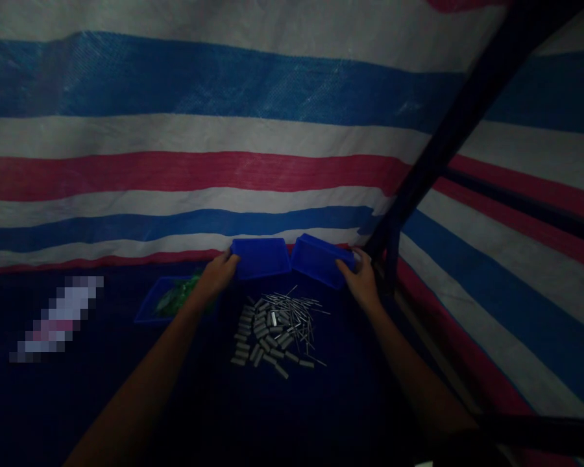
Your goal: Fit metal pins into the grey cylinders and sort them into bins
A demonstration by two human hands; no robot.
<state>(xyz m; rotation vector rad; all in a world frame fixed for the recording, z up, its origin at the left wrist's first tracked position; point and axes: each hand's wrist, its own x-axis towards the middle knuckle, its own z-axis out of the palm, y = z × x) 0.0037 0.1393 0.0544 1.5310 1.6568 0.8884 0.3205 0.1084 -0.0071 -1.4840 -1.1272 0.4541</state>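
My left hand grips the left edge of a blue plastic bin, thumb over its rim. A second blue bin is tilted, its right end held by my right hand. The two bins nearly meet in the middle, and nothing shows inside either one. In front of them, on the dark blue surface, lies a loose pile of short grey cylinders. Thin metal rods are strewn over the pile's right side.
Left of my left forearm sits a blue tray with green pieces in it. A blurred-out flat item lies farther left. Striped sheeting hangs behind, and a dark metal frame post slants at the right.
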